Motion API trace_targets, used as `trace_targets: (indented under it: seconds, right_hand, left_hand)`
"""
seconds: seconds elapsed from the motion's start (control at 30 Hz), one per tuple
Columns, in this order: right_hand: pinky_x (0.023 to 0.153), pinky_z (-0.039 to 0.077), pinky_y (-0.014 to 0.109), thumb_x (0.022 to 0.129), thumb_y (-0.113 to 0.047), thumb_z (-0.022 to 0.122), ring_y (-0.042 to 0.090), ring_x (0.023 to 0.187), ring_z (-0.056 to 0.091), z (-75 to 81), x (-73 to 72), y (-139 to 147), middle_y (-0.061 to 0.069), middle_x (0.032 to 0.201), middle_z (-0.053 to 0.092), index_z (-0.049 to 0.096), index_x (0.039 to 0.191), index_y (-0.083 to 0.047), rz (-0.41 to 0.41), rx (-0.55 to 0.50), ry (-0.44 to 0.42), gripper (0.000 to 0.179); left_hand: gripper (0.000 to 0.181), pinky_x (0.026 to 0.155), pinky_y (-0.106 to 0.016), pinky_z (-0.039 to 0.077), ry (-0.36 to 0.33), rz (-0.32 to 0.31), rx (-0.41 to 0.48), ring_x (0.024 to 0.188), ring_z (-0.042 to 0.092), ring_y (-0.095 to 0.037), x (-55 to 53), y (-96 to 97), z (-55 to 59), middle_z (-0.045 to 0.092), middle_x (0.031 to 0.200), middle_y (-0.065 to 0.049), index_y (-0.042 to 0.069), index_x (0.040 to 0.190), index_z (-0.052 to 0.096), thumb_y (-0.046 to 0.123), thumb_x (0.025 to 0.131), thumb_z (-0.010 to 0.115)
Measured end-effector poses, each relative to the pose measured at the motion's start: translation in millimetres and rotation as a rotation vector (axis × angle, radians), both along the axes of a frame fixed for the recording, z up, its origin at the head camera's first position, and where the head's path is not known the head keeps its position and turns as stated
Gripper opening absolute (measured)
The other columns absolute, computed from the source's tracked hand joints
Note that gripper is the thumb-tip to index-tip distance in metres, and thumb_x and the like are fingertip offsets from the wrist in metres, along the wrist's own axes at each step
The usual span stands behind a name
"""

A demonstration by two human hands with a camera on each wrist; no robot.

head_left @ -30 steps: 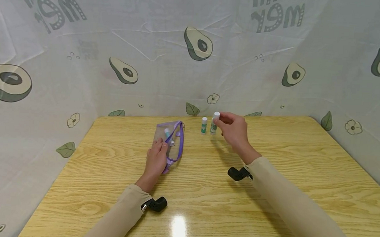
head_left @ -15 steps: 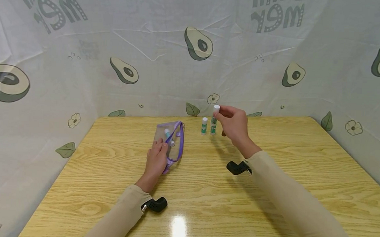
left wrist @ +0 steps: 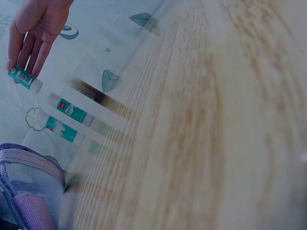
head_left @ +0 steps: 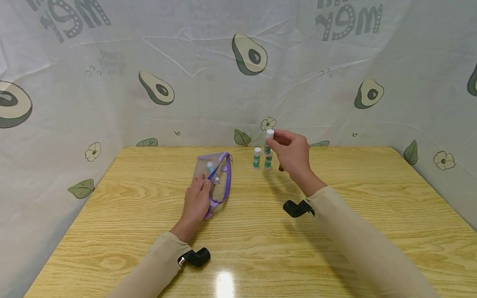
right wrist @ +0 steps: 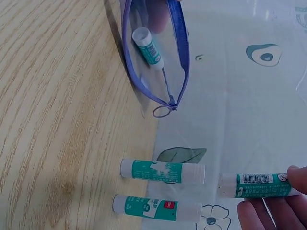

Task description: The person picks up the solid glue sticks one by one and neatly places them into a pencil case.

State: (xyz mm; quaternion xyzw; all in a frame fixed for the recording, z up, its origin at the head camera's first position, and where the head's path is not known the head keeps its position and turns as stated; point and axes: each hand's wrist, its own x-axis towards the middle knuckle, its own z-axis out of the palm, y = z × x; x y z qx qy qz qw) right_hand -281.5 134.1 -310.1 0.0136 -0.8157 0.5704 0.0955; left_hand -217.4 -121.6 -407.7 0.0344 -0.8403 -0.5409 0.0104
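My right hand (head_left: 294, 156) pinches a white-capped glue stick (head_left: 267, 148) with a green label, upright above the table. Two matching glue sticks stand on the tabletop: one nearest the held stick (head_left: 268, 161), another just left (head_left: 256, 159). In the head view the held stick partly overlaps the nearer one. To their left lies a see-through mesh pouch (head_left: 228, 177) with a purple zip edge, its mouth spread open. A glue stick (right wrist: 148, 48) lies inside it. My left hand (head_left: 197, 199) grips the pouch near its opening, thumb at the edge.
A small dark brown object (left wrist: 90, 91) stands beyond the glue sticks, mostly behind my right hand in the head view. The wooden table (head_left: 235, 241) ends at a white cloth backdrop (head_left: 208, 108) printed with avocados. Each wrist wears a black camera (head_left: 197, 256).
My right hand has risen and shifted slightly left with the glue stick, uncovering the standing one beneath it. My left hand and the pouch have stayed in place.
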Motion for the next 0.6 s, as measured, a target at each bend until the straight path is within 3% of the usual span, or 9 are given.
trace_targets:
  seconds: [0.1,0.27,0.47,0.6]
  right_hand:
    - [0.05,0.041,0.023,0.104,-0.026,0.071,0.014,0.087,0.064,0.1,-1.5,-3,0.013,0.13,0.075,0.07,0.14,-0.011,0.003,0.003,0.002,0.039]
    - [0.084,0.055,0.023,0.103,-0.023,0.071,0.025,0.12,0.07,-0.1,-4.7,-11,0.016,0.132,0.074,0.07,0.14,-0.008,0.012,-0.008,0.024,0.04]
    - [0.083,0.058,0.024,0.103,-0.02,0.072,0.029,0.12,0.07,-2.3,-8.4,-26,0.017,0.13,0.074,0.071,0.137,-0.006,0.027,-0.065,0.041,0.037]
    - [0.091,0.059,0.027,0.102,-0.018,0.073,0.029,0.12,0.07,-3.0,-8.9,-36,0.018,0.129,0.074,0.072,0.135,-0.004,0.034,-0.096,0.054,0.036]
  left_hand:
    - [0.052,0.136,-0.057,-0.002,-0.004,0.002,0.0,0.167,0.008,-0.04,-0.2,0.2,0.0,0.028,0.174,-0.021,-0.004,0.155,0.05,0.027,0.116,0.033]
    - [0.053,0.136,-0.057,-0.002,-0.005,0.003,-0.001,0.167,0.008,-0.04,-1.0,0.2,-0.1,0.028,0.174,-0.02,-0.004,0.155,0.05,0.028,0.116,0.033]
    - [0.054,0.136,-0.058,-0.002,-0.008,0.001,0.003,0.167,0.008,-0.04,-0.3,-0.4,0.9,0.028,0.174,-0.02,-0.004,0.155,0.049,0.029,0.116,0.033]
    - [0.054,0.136,-0.057,-0.002,-0.011,-0.002,0.002,0.167,0.007,-0.04,-0.1,-0.4,0.9,0.027,0.175,-0.02,-0.004,0.156,0.048,0.029,0.116,0.033]
